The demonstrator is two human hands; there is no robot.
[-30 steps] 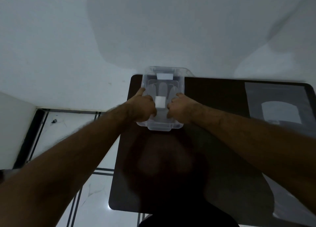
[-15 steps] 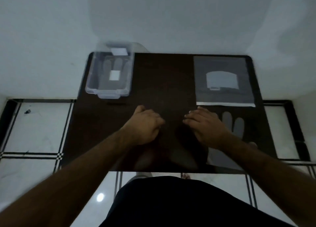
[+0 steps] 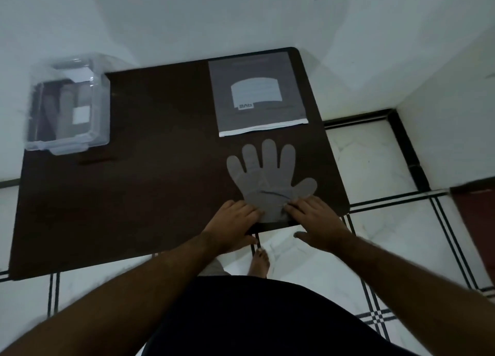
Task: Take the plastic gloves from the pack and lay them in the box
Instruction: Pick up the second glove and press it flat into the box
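Note:
A translucent plastic glove (image 3: 267, 176) lies flat on the dark table (image 3: 150, 189) near its front right edge, fingers pointing away from me. My left hand (image 3: 233, 224) pinches the left side of its cuff and my right hand (image 3: 313, 221) pinches the right side. The grey glove pack (image 3: 257, 93) lies flat just beyond the glove at the back right. A clear plastic box (image 3: 69, 109) stands at the table's back left corner with a glove lying inside it.
A white wall runs behind the table. White tiled floor with black lines lies to the right and in front. My bare foot (image 3: 258, 262) shows under the table's front edge. A dark red object (image 3: 476, 221) stands at the far right.
My hands left the box at the back left and moved right to the front right edge, where they now hold the cuff of the flat glove. The view swung right.

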